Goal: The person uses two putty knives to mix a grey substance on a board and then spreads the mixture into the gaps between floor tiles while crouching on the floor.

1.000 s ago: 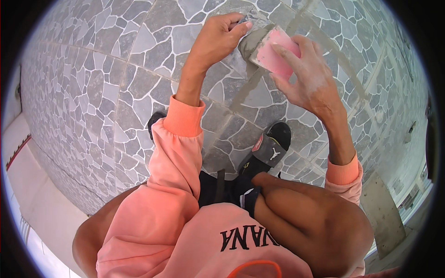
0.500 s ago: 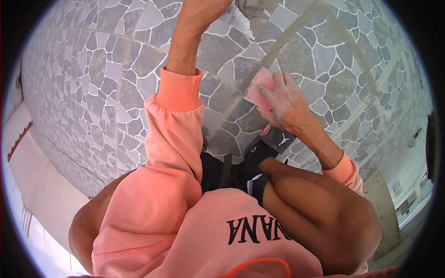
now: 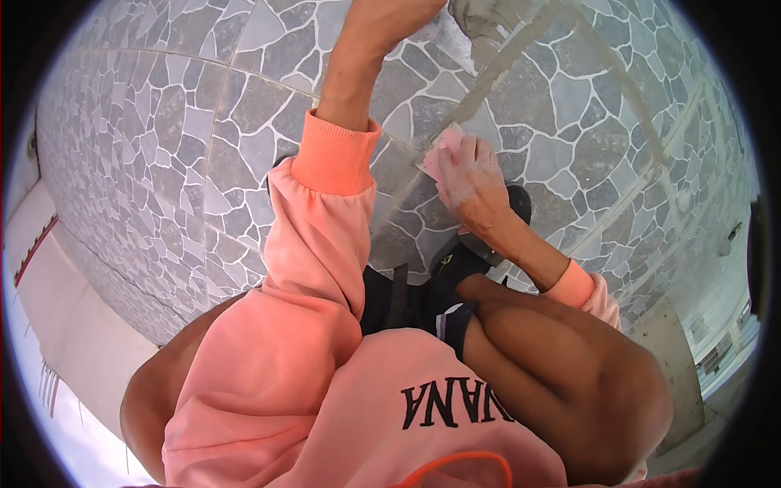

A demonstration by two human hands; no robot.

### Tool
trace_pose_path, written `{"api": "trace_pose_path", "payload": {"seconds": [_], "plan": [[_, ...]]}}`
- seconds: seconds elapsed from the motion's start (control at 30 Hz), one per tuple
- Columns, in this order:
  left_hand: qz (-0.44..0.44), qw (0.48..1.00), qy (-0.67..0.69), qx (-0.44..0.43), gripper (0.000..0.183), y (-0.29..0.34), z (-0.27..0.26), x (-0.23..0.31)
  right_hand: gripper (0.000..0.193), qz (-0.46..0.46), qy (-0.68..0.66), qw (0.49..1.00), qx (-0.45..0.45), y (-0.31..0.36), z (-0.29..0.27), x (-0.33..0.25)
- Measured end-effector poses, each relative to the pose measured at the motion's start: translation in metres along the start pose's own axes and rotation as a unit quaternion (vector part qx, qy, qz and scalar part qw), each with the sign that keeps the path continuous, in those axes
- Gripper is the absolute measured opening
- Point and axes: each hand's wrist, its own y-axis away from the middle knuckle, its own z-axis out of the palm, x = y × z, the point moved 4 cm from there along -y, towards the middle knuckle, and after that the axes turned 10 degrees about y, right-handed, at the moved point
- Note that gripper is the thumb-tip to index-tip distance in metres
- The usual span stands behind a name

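I squat on a grey stone-pattern tile floor in a peach long-sleeved top. My right hand presses a flat pink sponge against the tiles just ahead of my foot, fingers curled over its top. My left arm stretches forward, and my left hand reaches the picture's top edge, where its fingers are cut off. Next to it lies a patch of grey wet mortar. From that patch a pale smeared grout line runs diagonally across the tiles.
A black sandal is on my foot just beyond the right hand. A white raised border edges the tiles at the left. At the lower right lies a bare concrete slab.
My right hand has brought the sponge down from in front of me onto the tiles near my foot. My left arm has stretched farther forward, so the hand now leaves the frame.
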Motion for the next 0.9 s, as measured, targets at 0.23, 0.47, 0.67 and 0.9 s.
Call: {"api": "trace_pose_path", "payload": {"seconds": [0.23, 0.47, 0.67, 0.9], "plan": [[-0.047, 0.999, 0.018, 0.016, 0.028, 0.003, 0.002, 0.001, 0.028, 0.014, -0.042, 0.999, 0.004, -0.009, -0.024, 0.011], [-0.058, 0.997, 0.057, 0.0, 0.028, 0.002, -0.003, 0.0, 0.035, -0.008, 0.031, 0.998, -0.058, -0.015, -0.012, 0.04], [-0.064, 0.998, 0.028, 0.006, 0.028, -0.004, 0.002, 0.004, 0.041, -0.016, -0.013, 0.997, 0.07, -0.04, -0.015, 0.095], [-0.074, 0.997, 0.025, 0.019, 0.028, -0.002, 0.0, 0.004, 0.042, 0.008, 0.028, 1.0, 0.012, -0.057, -0.022, 0.117]]}}
